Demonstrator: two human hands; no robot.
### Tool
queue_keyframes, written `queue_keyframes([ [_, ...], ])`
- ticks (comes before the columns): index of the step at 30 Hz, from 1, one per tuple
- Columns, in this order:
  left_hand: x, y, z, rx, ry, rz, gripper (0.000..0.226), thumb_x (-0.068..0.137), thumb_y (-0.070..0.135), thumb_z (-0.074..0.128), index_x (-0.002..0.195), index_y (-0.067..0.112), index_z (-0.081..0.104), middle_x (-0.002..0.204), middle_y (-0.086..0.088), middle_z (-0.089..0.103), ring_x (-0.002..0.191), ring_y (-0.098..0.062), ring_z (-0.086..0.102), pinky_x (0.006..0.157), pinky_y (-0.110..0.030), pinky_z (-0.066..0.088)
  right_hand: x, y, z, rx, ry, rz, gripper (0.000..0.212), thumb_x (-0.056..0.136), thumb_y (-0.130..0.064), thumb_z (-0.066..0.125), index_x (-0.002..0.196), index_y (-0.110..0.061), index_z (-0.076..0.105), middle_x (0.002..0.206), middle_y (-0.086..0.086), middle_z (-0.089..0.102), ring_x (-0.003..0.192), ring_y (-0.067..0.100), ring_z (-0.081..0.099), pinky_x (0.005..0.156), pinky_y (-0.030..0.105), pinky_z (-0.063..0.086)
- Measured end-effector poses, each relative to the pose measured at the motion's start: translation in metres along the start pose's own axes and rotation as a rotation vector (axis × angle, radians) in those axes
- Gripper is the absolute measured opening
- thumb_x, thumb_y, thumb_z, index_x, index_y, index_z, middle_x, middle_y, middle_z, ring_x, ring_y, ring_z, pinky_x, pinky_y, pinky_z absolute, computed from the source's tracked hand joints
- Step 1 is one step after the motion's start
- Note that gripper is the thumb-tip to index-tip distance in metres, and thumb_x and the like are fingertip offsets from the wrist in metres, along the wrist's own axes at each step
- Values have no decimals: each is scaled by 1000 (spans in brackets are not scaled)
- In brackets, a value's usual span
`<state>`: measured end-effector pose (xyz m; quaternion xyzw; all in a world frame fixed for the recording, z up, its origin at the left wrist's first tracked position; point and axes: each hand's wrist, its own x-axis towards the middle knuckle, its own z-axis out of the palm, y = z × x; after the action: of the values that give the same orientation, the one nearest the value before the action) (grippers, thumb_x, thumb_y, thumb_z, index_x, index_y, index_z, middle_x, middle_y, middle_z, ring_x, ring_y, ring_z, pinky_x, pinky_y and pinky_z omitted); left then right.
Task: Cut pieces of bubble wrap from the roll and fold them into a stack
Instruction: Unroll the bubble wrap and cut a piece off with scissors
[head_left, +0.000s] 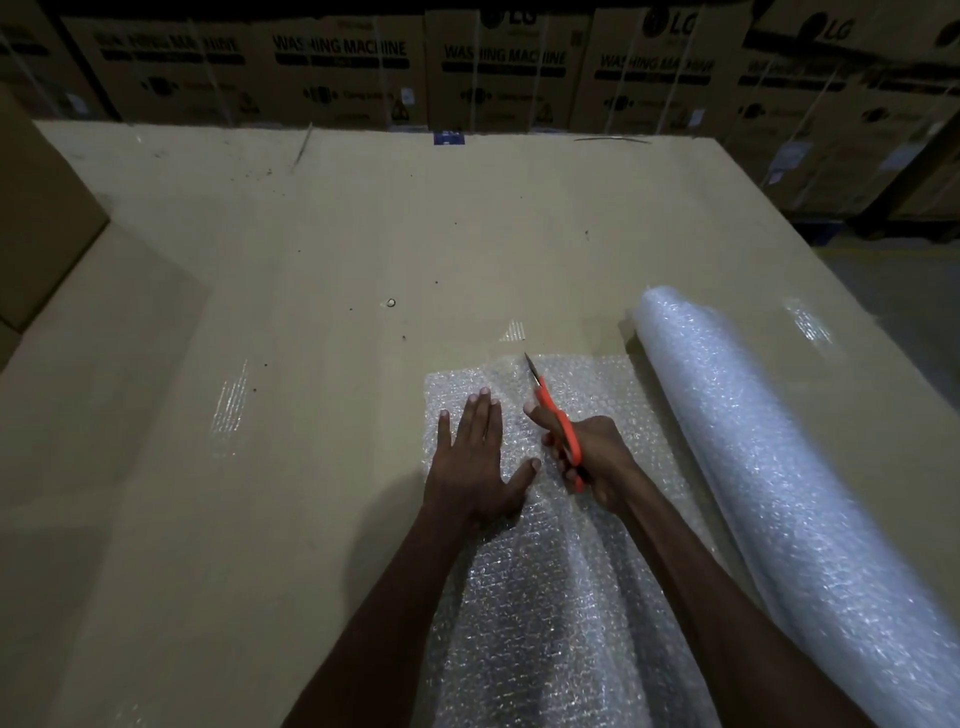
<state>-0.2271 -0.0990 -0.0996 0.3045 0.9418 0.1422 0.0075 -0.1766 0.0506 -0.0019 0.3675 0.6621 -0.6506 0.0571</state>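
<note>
bubble wrap roll (769, 467): clear, thick, lying on side at right, running diagonally from far-centre toward near-right edge. unrolled sheet (550, 545): clear bubble wrap spread flat beside roll, on its left, far edge roughly straight, middle slightly rumpled near bottom of view. scissors (558, 423): orange handles, metal blades closed, tip pointing away, over sheet.
</note>
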Motion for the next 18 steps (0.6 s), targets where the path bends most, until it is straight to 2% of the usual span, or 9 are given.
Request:
queue_keyframes([
  [7, -8, -1, 1, -4, 34, -28, 95, 93, 73, 20, 158, 4, 11, 166, -11, 2, 155, -24, 0, 123, -56, 2, -3, 0, -5, 3, -59, 29, 52, 74, -51, 86, 81, -3, 70, 51, 7, 55, 37, 15, 45, 39, 21, 36],
  [16, -7, -1, 0, 0, -10, -32, 95, 92, 73, 17, 159, 6, 5, 167, -9, -5, 154, -22, -8, 123, -53, -5, 4, 1, 4, 19, 22, -1, 44, 77, -38, 88, 76, 3, 70, 47, 7, 55, 32, 12, 43, 35, 20, 32],
  [18, -8, -1, -1, -4, 2, -26, 95, 92, 73, 17, 159, 6, 6, 167, -9, -4, 154, -22, -7, 123, -53, -6, 1, 3, 5, 26, 10, -2, 45, 77, -40, 88, 76, 2, 70, 47, 6, 55, 33, 12, 44, 35, 20, 33],
])
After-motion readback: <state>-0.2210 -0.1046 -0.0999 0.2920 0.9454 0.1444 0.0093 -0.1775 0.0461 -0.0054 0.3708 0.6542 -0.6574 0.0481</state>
